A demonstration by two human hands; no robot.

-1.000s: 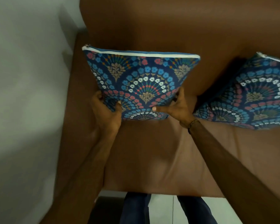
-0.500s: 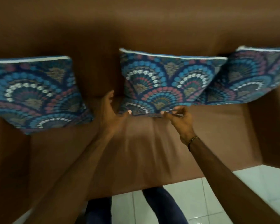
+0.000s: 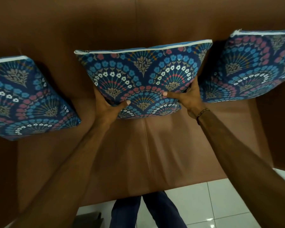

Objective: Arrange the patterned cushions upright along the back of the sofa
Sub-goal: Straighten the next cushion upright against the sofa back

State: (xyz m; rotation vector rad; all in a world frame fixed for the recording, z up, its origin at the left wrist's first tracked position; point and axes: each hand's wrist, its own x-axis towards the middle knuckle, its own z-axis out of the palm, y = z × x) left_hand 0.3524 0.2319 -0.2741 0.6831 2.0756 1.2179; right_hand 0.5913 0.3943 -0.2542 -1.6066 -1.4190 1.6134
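Note:
Three blue cushions with a fan-and-flower pattern stand upright against the back of a brown sofa. The middle cushion is gripped at both lower corners: my left hand holds its lower left side, thumb on the front face. My right hand holds its lower right side, thumb also on the front. The left cushion leans at the sofa's left end, apart from my hands. The right cushion stands at the right end, its left edge close behind my right hand.
The brown seat has a centre seam and runs to a front edge near my legs. Sofa arms rise at far left and far right. White floor tiles lie below, with a dark object at the bottom left.
The view has shifted right from the left cushion to the middle one. Both hands left the left cushion and now grip the middle cushion at its lower corners, which looks larger and closer.

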